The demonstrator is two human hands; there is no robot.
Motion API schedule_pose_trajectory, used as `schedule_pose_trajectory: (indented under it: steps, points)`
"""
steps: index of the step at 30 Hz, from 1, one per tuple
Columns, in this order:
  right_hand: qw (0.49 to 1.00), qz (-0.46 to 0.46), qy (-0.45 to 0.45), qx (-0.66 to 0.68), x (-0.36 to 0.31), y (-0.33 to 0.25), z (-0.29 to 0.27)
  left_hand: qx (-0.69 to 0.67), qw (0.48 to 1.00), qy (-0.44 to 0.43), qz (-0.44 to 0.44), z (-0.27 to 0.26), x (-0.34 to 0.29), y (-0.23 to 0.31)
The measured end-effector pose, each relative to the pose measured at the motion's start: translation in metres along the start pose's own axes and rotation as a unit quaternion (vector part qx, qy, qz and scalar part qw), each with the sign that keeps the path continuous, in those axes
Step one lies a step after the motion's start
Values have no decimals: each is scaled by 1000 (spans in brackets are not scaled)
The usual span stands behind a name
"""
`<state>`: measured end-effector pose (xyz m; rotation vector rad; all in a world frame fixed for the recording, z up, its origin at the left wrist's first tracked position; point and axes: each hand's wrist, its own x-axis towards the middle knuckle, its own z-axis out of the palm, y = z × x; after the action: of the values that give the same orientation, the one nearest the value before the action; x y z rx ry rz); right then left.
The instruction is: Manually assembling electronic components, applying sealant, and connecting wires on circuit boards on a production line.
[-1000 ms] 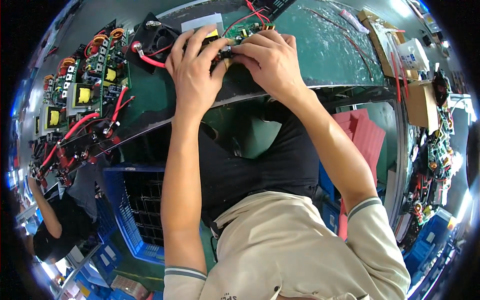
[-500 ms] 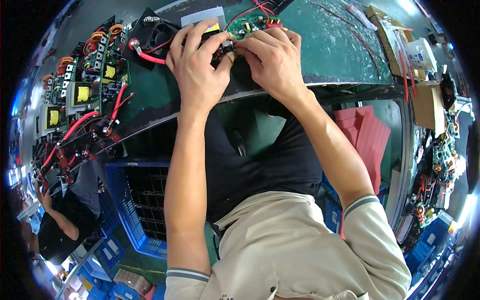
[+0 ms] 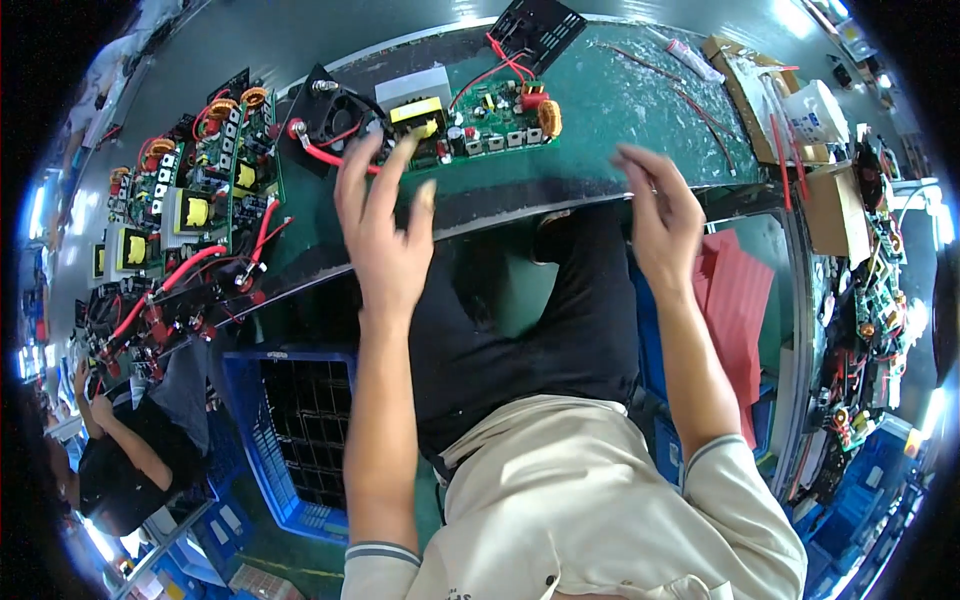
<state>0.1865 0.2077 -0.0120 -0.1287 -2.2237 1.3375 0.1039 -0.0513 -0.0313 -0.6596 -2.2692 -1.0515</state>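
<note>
A green circuit board [image 3: 490, 120] with a yellow transformer, an orange coil and red wires lies on the green workbench [image 3: 620, 110] in front of me. A black fan [image 3: 335, 105] sits at its left end and a black grille [image 3: 538, 30] beyond it. My left hand [image 3: 385, 235] hovers open, fingers spread, its fingertips just over the board's near left edge by the thick red wire. My right hand [image 3: 660, 215] is open and empty, lifted off to the right of the board above the bench's front edge.
Several more assembled boards with red cables [image 3: 190, 220] line the bench at left. Cardboard boxes and a white packet [image 3: 810, 110] sit at right, red sheets [image 3: 735, 290] below them. A blue crate [image 3: 290, 430] stands under the bench. Another person [image 3: 120, 460] works at lower left.
Both hands were pressed together on the board's left part; now they have let go. The right hand has swung away to the right, the left has drawn back slightly.
</note>
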Motion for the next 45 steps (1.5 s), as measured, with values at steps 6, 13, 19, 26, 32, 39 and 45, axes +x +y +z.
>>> schedule_pose_trajectory:
  steps: [6,13,19,26,32,39,45]
  points:
    - [979,192,63,16,-63,48,-63,-290,922,97,-238,9,-79,34]
    - [975,217,43,1,-65,61,-58,-192,959,51,-200,28,-77,43]
    - [983,185,9,5,-42,58,-42,-184,967,56,-168,29,-77,39]
    - [971,221,-66,65,-85,57,-4,-168,981,39,-91,25,-96,44]
    - [968,204,-107,100,-113,47,6,-262,949,42,-172,18,-96,40]
    - [799,231,-323,453,-151,-46,71,-521,801,208,-210,-31,12,2]
    - [592,333,-389,623,-195,-104,103,-597,746,229,-186,-72,88,6]
